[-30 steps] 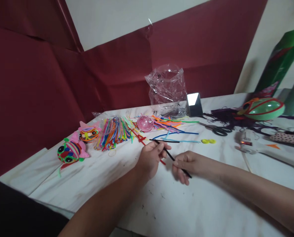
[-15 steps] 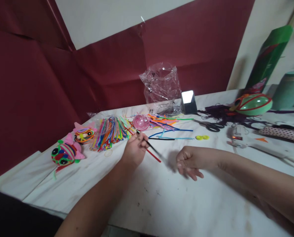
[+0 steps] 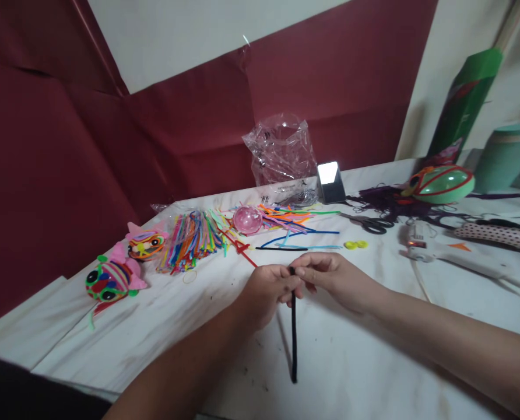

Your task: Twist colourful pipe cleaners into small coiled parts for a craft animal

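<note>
A black pipe cleaner (image 3: 294, 338) hangs down from between my two hands, its upper end pinched near the fingertips. My left hand (image 3: 269, 294) is closed on it with thumb and fingers. Touching the same upper end, my right hand (image 3: 336, 277) pinches it from the right. Just beyond my left hand lies a red pipe cleaner (image 3: 242, 249) with a knotted or bent part. Behind the hands another black pipe cleaner (image 3: 281, 249), blue pipe cleaners (image 3: 316, 233) and two small yellow coils (image 3: 356, 245) rest on the white table (image 3: 338, 361).
Bundled coloured pipe cleaners (image 3: 194, 239), a pink plastic bowl (image 3: 248, 220) and two decorated fish-like figures (image 3: 111, 280) lie left and centre. Scissors (image 3: 371, 224), a glue gun (image 3: 456, 256), a phone (image 3: 331, 182) and a green balloon-shaped piece (image 3: 448, 184) are right. A clear bag (image 3: 281, 151) stands behind.
My hands have come together in the middle, and the right hand now grips the black pipe cleaner too. The pipe cleaner has swung from slanting to hanging downward.
</note>
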Demonstrator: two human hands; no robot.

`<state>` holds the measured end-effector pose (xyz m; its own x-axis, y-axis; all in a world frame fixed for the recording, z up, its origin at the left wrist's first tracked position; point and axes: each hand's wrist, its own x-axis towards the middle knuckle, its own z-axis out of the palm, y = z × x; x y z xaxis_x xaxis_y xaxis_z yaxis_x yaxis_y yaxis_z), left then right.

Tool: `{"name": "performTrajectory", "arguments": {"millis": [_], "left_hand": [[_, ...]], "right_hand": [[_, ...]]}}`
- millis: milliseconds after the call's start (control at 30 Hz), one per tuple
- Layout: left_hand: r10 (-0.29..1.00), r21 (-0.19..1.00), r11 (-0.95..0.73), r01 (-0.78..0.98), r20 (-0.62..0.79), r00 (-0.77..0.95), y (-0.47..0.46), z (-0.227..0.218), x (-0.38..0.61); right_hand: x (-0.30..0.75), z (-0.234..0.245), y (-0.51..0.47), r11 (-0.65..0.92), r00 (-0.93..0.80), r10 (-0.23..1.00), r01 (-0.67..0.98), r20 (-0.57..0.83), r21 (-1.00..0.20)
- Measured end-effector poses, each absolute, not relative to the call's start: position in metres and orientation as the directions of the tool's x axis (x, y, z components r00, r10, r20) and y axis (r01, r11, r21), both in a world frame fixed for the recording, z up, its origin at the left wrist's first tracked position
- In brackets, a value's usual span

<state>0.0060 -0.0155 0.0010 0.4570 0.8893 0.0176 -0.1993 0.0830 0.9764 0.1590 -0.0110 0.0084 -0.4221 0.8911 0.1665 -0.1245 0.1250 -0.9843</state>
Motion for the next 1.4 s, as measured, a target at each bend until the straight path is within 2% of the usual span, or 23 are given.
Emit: {"name": "performTrajectory", "arguments": {"millis": [233,400,600,800,933,1033,1133,1400], "left_hand": [[0.869,0.985,0.115,-0.128,-0.037,0.493,-0.018,0.01,0.004],[0.865,0.986,0.103,-0.134,-0.022,0.502,-0.019,0.008,0.005],[0.901,0.984,0.093,-0.154,-0.017,0.433,-0.013,0.003,0.004],[0.873,0.987,0.092,-0.13,-0.017,0.487,-0.016,0.007,0.004],[0.861,0.985,0.11,-0.135,-0.026,0.508,-0.016,0.005,0.003],[0.86,0.984,0.114,-0.138,-0.028,0.509,-0.016,0.002,0.003],[0.865,0.986,0.106,-0.128,-0.028,0.501,-0.016,0.004,0.003],[0.873,0.996,0.063,0.071,-0.089,0.479,-0.015,0.015,-0.002]], "right_hand": [[0.157,0.009,-0.015,0.085,-0.463,0.871,-0.182,0.162,-0.98],[0.159,0.009,-0.015,0.17,-0.435,0.87,-0.174,0.231,-0.97],[0.165,0.008,-0.008,0.335,-0.332,0.891,0.016,0.311,-0.942],[0.16,0.007,-0.013,0.246,-0.415,0.87,-0.105,0.267,-0.964],[0.161,0.009,-0.015,0.277,-0.382,0.889,0.004,0.254,-0.961],[0.163,0.012,-0.015,0.363,-0.354,0.887,0.141,0.296,-0.921],[0.165,0.015,-0.014,0.437,-0.367,0.864,0.207,0.345,-0.875],[0.175,0.023,-0.009,0.657,-0.577,0.707,0.32,0.41,-0.683]]}}
